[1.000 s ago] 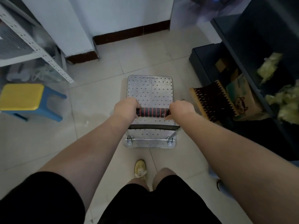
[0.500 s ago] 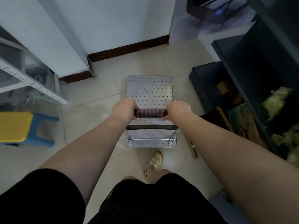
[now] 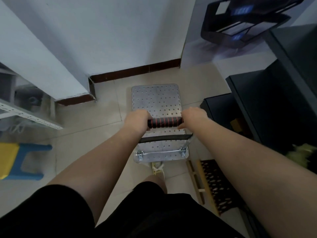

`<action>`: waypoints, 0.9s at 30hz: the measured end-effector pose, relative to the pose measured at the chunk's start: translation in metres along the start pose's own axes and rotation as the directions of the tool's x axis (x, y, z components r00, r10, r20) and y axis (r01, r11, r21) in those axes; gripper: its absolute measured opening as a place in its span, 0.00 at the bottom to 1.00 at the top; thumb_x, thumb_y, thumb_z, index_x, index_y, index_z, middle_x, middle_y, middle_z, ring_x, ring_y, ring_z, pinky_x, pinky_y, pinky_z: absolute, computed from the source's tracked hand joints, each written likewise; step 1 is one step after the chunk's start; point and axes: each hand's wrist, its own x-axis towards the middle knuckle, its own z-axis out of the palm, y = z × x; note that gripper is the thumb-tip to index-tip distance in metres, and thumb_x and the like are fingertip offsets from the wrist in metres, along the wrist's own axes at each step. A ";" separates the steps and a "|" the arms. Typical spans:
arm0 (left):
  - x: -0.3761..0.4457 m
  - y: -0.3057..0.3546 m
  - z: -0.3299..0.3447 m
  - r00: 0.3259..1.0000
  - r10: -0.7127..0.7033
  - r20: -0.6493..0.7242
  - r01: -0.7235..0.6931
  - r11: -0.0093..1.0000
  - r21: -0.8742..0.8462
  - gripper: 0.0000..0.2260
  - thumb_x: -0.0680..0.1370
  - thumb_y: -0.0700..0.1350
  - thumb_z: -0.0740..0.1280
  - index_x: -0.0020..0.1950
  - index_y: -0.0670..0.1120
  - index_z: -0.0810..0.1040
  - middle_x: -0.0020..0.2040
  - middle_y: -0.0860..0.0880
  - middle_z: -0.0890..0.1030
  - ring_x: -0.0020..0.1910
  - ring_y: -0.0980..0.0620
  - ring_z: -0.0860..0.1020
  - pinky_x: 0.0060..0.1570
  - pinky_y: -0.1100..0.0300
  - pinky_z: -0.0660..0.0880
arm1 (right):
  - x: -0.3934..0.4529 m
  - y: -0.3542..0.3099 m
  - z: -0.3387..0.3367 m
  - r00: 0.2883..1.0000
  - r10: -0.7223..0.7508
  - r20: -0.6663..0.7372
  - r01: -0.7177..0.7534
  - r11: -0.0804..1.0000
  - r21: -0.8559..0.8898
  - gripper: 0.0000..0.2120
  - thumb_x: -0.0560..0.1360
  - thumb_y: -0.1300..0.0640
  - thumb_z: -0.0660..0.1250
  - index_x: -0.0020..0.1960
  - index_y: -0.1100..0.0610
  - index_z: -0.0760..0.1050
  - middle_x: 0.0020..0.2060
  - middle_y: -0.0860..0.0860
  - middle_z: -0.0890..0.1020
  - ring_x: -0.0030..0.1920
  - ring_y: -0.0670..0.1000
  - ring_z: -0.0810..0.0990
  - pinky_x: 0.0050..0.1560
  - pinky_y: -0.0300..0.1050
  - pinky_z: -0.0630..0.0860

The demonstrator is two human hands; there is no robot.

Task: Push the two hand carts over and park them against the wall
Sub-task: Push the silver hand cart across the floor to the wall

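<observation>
Both hands, left hand (image 3: 137,120) and right hand (image 3: 193,117), are clamped on the handle (image 3: 165,122) of the hand cart (image 3: 157,103). The cart stands short of the wall (image 3: 111,40). Risk: drifting rightward could snag the dark cabinet (image 3: 228,107) beside the cart.

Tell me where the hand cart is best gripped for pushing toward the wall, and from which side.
Grip the hand cart by its ribbed red-and-black handle bar, coming from behind, at the end away from the wall. The bar runs crosswise above the deck's rear edge, so one hand fits on each end, as the left hand and right hand show.
</observation>
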 end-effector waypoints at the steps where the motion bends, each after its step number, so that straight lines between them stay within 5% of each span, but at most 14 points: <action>1: 0.011 0.002 -0.007 1.000 -0.001 0.006 0.001 1.000 0.008 0.09 0.74 0.39 0.69 0.53 0.45 0.82 0.42 0.47 0.77 0.49 0.45 0.80 0.41 0.60 0.68 | 0.010 0.005 -0.010 1.000 0.004 -0.003 -0.004 1.000 0.009 0.22 0.75 0.44 0.67 0.59 0.59 0.75 0.52 0.54 0.79 0.55 0.55 0.78 0.45 0.46 0.72; 6: 0.065 0.013 -0.043 0.995 -0.041 0.091 0.041 0.999 -0.002 0.10 0.75 0.40 0.67 0.55 0.46 0.80 0.43 0.48 0.75 0.46 0.46 0.77 0.44 0.58 0.69 | 0.054 0.025 -0.052 1.000 -0.014 -0.005 0.014 1.000 -0.018 0.23 0.74 0.43 0.67 0.60 0.60 0.74 0.55 0.55 0.79 0.56 0.56 0.78 0.44 0.46 0.71; 11: 0.100 0.018 -0.067 0.999 -0.042 0.034 0.041 0.999 0.011 0.10 0.75 0.41 0.68 0.56 0.47 0.80 0.45 0.46 0.78 0.52 0.45 0.79 0.44 0.58 0.70 | 0.086 0.039 -0.087 1.000 -0.024 -0.007 0.024 1.000 -0.015 0.22 0.75 0.45 0.67 0.59 0.61 0.75 0.48 0.56 0.77 0.49 0.56 0.77 0.44 0.46 0.70; 15: 0.125 0.021 -0.083 0.998 -0.060 -0.028 0.059 0.998 -0.020 0.11 0.74 0.41 0.69 0.56 0.47 0.81 0.46 0.45 0.80 0.53 0.45 0.79 0.43 0.58 0.69 | 0.112 0.048 -0.109 0.998 -0.053 -0.015 0.053 0.998 -0.019 0.22 0.75 0.45 0.67 0.61 0.60 0.74 0.56 0.55 0.78 0.57 0.56 0.78 0.46 0.46 0.71; 20: 0.151 0.024 -0.098 0.992 -0.121 -0.031 0.119 0.991 -0.056 0.12 0.73 0.41 0.69 0.56 0.49 0.82 0.42 0.49 0.76 0.51 0.45 0.80 0.42 0.58 0.69 | 0.139 0.058 -0.133 0.998 -0.066 0.004 0.067 0.997 -0.046 0.21 0.75 0.46 0.67 0.60 0.60 0.75 0.52 0.55 0.78 0.53 0.55 0.77 0.46 0.45 0.70; 27: 0.183 0.031 -0.118 0.986 -0.147 -0.084 0.139 0.986 -0.087 0.12 0.73 0.42 0.70 0.56 0.50 0.82 0.49 0.45 0.83 0.51 0.44 0.81 0.43 0.58 0.71 | 0.174 0.073 -0.163 0.995 -0.102 0.007 0.102 0.992 -0.078 0.22 0.74 0.45 0.68 0.60 0.60 0.75 0.57 0.55 0.79 0.58 0.56 0.78 0.48 0.46 0.73</action>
